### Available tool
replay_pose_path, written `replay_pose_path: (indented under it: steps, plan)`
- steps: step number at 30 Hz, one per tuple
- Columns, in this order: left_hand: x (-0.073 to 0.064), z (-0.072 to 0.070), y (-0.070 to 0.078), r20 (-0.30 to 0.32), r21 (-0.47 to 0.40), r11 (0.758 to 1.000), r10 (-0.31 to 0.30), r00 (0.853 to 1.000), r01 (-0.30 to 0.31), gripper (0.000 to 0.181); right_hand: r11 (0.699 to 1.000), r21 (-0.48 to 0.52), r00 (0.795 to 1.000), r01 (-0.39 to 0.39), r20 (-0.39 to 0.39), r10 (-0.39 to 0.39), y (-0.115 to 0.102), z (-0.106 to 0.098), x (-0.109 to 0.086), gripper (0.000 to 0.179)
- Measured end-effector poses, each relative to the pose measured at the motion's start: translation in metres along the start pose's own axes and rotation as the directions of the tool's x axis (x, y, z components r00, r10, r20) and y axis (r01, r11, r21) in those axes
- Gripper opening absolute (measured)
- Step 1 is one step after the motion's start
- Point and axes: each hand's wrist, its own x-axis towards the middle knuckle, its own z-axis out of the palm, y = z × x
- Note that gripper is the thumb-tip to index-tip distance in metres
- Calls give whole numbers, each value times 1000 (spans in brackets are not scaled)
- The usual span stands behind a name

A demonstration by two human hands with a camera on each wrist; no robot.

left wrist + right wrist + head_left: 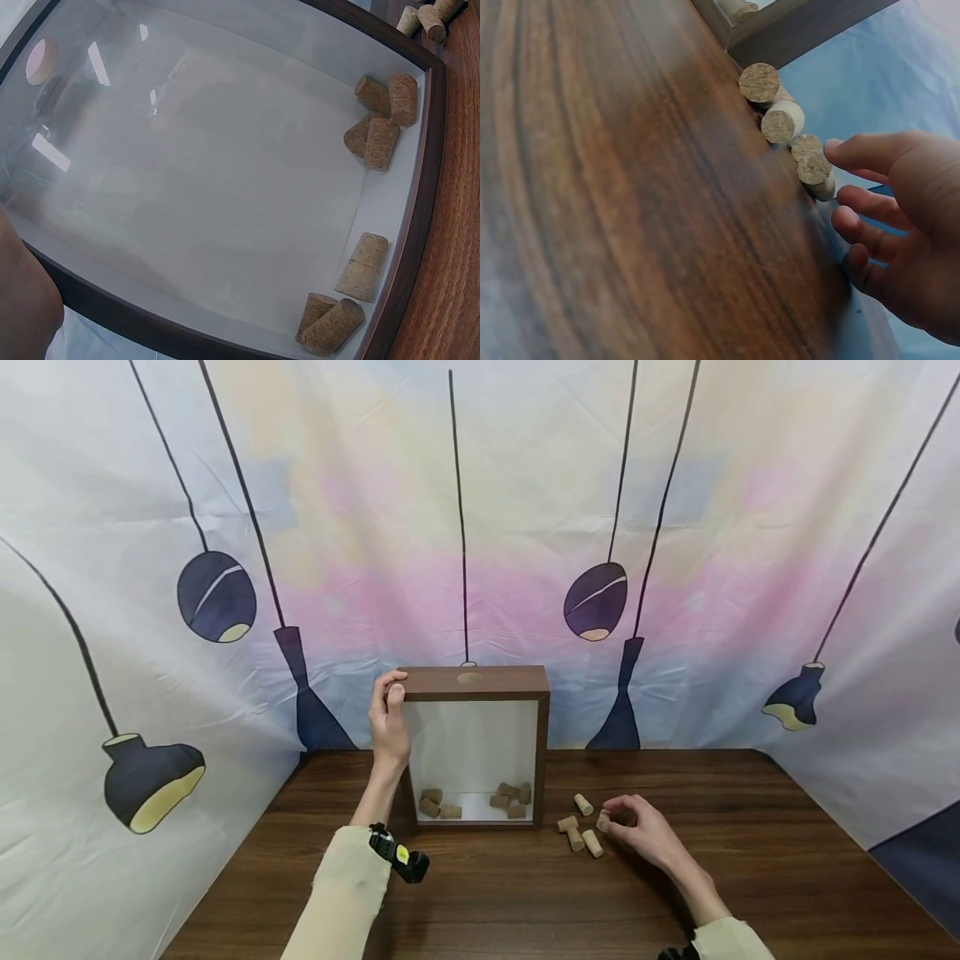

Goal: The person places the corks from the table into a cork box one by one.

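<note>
A wooden-framed box [472,683] with a clear front stands upright on the table, a round hole in its top. My left hand [390,727] grips its upper left corner, thumb at the front and fingers over the top. Several corks [382,142] lie inside along the bottom, in one group at each side. To the right of the box, my right hand [647,832] pinches a cork [602,820] between thumb and fingertips, low over the table. Several loose corks [592,843] lie just left of that hand; in the right wrist view they partly overlap.
The dark brown wooden table [495,902] reaches back to a hanging cloth [510,527] printed with lamps, right behind the box. A black wrist camera [405,860] sits on the left sleeve.
</note>
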Motion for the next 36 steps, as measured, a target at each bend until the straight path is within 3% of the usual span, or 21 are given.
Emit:
replay_pose_path:
  steps: [14,22,30,36]
  plan:
    - [-1,0,-1,2,4,1000,-5,1000,5,35,999,-48,1000,17,16,-16,5,3,-1,40]
    - [-1,-1,0,11,-5,1000,-5,1000,5,37,998,-57,1000,-6,11,7,4,4,0,25]
    - [-1,-1,0,9,-8,1000,24,1000,-24,36,998,-67,1000,3,-5,-3,5,4,0,24]
    - [-1,-1,-1,5,-6,1000,18,1000,-18,35,1000,-8,1000,-20,4,20,-2,-2,-1,28]
